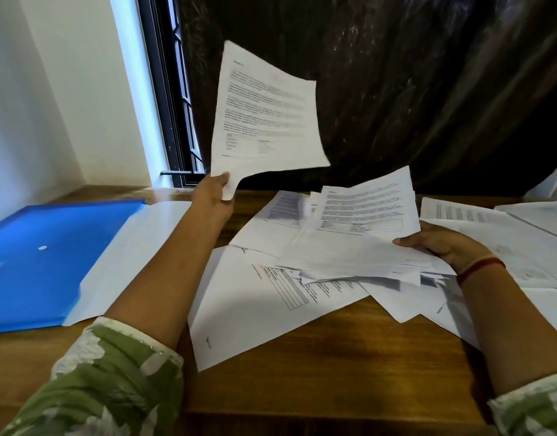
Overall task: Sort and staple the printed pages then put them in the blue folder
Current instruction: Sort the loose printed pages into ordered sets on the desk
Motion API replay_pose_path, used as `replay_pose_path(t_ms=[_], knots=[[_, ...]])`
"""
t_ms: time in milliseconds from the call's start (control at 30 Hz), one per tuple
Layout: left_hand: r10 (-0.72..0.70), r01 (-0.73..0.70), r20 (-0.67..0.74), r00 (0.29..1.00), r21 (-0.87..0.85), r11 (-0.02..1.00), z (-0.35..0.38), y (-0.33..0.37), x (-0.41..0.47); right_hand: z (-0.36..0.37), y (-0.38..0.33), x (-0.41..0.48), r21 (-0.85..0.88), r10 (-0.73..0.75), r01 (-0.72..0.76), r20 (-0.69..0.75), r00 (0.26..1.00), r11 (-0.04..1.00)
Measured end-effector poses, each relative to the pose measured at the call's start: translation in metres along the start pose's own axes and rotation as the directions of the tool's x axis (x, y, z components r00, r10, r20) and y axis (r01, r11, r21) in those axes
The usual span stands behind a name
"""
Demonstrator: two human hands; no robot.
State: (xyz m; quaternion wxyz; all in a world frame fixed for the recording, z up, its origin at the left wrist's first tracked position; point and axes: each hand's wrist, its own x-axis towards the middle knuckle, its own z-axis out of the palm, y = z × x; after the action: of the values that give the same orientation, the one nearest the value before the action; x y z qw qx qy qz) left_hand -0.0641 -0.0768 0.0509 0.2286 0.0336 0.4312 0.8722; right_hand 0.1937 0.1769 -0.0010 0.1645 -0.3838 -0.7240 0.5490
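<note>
Spreading over the wooden table (333, 357), the printed pages (255, 309) lie in a loose, overlapping heap, with the blue folder (44, 262) flat to their left. Sorting looks to be the step in hand. The right hand (443, 247) grips a small bundle (358, 243) above the heap, and the left hand (212, 196) pinches one raised page (264, 114) by its lower corner. That page probably needs matching to its set next. No stapler shows.
</note>
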Motion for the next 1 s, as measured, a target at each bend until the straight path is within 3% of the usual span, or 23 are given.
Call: replay_pose_path(t_ms=[67, 200, 300, 367, 433, 533, 633, 700, 733, 833, 867, 933, 1000], knots=[[-0.039, 0.036, 0.065, 0.997, 0.039, 0.999, 0.01, -0.008, -0.006, 0.003, 0.0, 0.0, 0.01, -0.001, 0.001, -0.004, 1.0, 1.0], [-0.06, 0.019, 0.091, 0.994, 0.404, 0.915, 0.02, -0.049, -0.002, 0.006, 0.001, 0.003, 0.051, 0.003, -0.003, -0.001, 1.0, 0.999], [-0.068, 0.01, 0.064, 0.996, 0.648, 0.761, 0.013, -0.082, -0.004, 0.008, 0.0, 0.001, 0.095, 0.008, -0.01, 0.02, 1.0, 0.995], [-0.046, -0.039, 0.083, 0.995, 0.795, 0.605, 0.012, -0.094, -0.009, 0.008, 0.001, -0.001, 0.137, 0.026, -0.024, -0.012, 1.0, 0.99], [0.018, -0.134, 0.14, 0.99, 0.889, 0.439, 0.013, -0.099, -0.012, 0.005, 0.002, -0.001, 0.294, 0.026, -0.013, -0.04, 0.999, 0.956], [0.036, -0.268, 0.27, 0.962, 0.916, 0.298, 0.015, -0.101, -0.014, 0.003, 0.003, -0.003, 0.498, 0.072, -0.079, 0.032, 0.997, 0.864], [-0.067, -0.299, 0.344, 0.937, 0.884, 0.359, 0.016, -0.095, -0.012, 0.003, 0.004, -0.001, 0.201, 0.031, -0.037, 0.03, 0.999, 0.979], [-0.113, -0.291, 0.353, 0.929, 0.884, 0.365, 0.017, -0.081, -0.014, 0.007, 0.0, 0.003, 0.018, 0.073, -0.073, 0.001, 0.997, 0.997], [-0.094, -0.319, 0.363, 0.927, 0.895, 0.312, 0.017, -0.074, -0.014, 0.008, -0.004, 0.003, -0.018, 0.074, -0.075, -0.022, 0.997, 0.997], [-0.013, -0.508, 0.508, 0.861, 0.86, -0.033, 0.013, -0.051, -0.021, 0.001, -0.003, 0.012, 0.028, 0.115, -0.113, -0.054, 0.992, 0.993], [-0.049, -0.577, 0.575, 0.817, 0.809, -0.113, 0.011, -0.045, -0.029, 0.0, -0.001, 0.015, 0.052, 0.141, -0.137, -0.075, 0.987, 0.989], [-0.3, -0.697, 0.638, 0.71, 0.699, -0.163, 0.003, -0.034, -0.052, -0.001, 0.001, 0.013, 0.106, 0.151, -0.139, -0.114, 0.982, 0.985], [-0.58, -0.777, 0.564, 0.587, 0.594, -0.208, -0.008, -0.027, -0.075, -0.002, 0.001, 0.011, 0.117, 0.157, -0.142, -0.134, 0.978, 0.983]])
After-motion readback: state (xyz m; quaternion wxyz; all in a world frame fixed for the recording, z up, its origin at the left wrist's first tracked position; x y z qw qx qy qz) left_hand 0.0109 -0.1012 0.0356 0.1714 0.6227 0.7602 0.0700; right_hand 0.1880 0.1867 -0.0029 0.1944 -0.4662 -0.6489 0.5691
